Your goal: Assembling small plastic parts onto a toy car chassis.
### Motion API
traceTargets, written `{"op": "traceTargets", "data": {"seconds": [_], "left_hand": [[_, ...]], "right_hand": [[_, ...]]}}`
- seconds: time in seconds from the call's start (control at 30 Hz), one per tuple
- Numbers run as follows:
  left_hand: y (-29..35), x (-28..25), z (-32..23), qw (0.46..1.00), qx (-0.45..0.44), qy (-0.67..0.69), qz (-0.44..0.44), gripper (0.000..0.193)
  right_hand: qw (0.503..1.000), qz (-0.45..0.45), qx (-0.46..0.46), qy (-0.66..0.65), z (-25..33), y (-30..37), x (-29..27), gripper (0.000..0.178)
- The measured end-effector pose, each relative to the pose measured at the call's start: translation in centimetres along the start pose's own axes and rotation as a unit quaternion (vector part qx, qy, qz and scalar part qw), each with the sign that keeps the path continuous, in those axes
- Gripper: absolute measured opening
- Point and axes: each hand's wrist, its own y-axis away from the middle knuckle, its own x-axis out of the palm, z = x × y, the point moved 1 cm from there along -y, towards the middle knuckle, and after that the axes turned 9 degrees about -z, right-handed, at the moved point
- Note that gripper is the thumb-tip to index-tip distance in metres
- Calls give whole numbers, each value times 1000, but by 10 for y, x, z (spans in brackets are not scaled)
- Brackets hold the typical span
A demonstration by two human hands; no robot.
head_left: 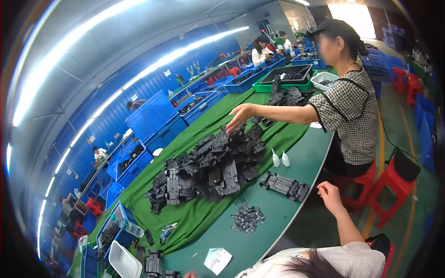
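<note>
My right hand [329, 194] is raised beside the table's curved edge, its fingers curled in with nothing visible in them. The nearest part is a black plastic toy-car chassis [284, 186] lying on the green tabletop. Only a sliver of my left hand [190, 275] shows at the lower edge; its fingers are mostly cut off. It is near a white paper slip [217, 261] and some black chassis parts [154, 262]. A pile of small clear plastic pieces [248, 218] lies between my hands. Two white squeeze bottles [281, 159] stand beyond the chassis.
A large heap of black chassis [204, 171] covers the green cloth [139, 204]. A seated co-worker [350, 92] reaches an arm over it. At lower left are a blue bin [121, 214], a clear bottle [131, 227] and a white tray [124, 260]. Red stools [391, 185] stand at right.
</note>
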Motion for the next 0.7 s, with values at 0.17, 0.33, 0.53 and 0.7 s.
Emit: {"op": "traceTargets", "data": {"seconds": [0.17,0.33,0.53,0.7], "left_hand": [[102,-55,-40,979,-148,-134,-38,21],[128,-62,-72,969,-191,-151,-34,20],[124,-55,-102,973,-186,-133,21,18],[127,-49,-119,977,-177,-109,44,17]], "right_hand": [[999,-17,-28,-41,-2,-16,61,3],[997,-52,-28,-46,-2,-20,96,3],[990,-99,-99,-24,1,-20,107,4],[992,-93,-39,-69,-2,-21,101,3]]}}
